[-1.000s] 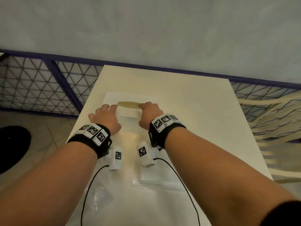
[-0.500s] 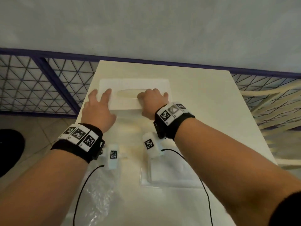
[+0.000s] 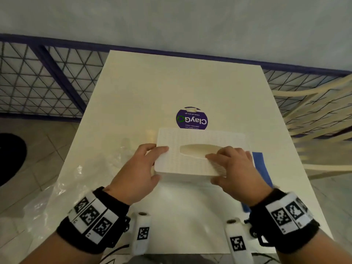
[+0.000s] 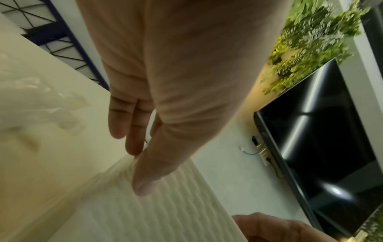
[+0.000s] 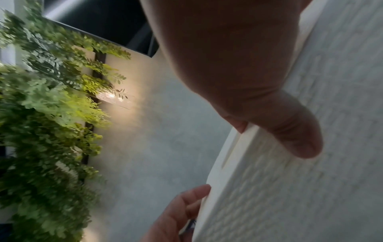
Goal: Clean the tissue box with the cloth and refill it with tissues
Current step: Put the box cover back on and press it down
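The white tissue box, textured with an oval slot on top, is held over the cream table in both hands. My left hand grips its left end, thumb on top and fingers under the edge. My right hand holds the right part, fingers on top beside the slot, thumb against the textured face. A blue cloth lies under my right hand. A flat white rectangle lies near me; I cannot tell whether it is tissues or the box's base.
Crumpled clear plastic wrap lies on the table's left front. A round purple sticker sits beyond the box. A blue mesh railing runs behind and left; a cream plastic chair stands at the right.
Both hands went from lying on top of the box, far out on the table, to gripping its ends; the box has come nearer and sits further right.
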`<action>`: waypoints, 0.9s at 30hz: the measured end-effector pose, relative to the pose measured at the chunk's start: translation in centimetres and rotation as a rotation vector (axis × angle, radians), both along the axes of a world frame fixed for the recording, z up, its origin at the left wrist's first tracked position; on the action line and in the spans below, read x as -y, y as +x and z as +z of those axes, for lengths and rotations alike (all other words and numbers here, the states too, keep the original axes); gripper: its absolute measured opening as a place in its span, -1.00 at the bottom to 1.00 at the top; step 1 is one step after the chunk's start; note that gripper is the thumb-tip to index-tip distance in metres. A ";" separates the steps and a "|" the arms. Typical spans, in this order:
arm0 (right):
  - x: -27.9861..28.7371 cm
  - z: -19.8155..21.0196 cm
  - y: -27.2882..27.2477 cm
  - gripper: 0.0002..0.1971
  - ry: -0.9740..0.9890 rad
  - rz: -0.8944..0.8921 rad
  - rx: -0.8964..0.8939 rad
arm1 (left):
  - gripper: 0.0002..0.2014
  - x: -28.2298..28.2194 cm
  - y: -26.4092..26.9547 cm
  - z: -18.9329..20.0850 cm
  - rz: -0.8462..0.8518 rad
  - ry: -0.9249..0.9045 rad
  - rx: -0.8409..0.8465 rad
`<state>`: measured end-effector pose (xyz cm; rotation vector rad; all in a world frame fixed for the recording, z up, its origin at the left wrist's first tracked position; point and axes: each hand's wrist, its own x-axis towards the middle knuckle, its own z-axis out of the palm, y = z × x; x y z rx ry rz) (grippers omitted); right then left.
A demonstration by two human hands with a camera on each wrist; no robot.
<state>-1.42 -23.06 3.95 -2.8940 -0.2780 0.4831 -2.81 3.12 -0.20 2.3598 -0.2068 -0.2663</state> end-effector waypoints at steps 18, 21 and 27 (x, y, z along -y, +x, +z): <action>5.6 -5.0 0.3 -0.54 0.530 -0.777 -0.234 | -0.33 2.3 0.9 -3.1 0.341 0.036 -0.451; 5.8 -5.8 -0.2 -0.56 0.662 -0.819 -0.292 | -0.39 2.4 1.1 -3.7 0.394 -0.065 -0.469; 6.1 -6.0 -0.4 -0.53 0.702 -0.788 -0.290 | -0.56 2.1 1.1 -4.0 0.482 -0.221 -0.446</action>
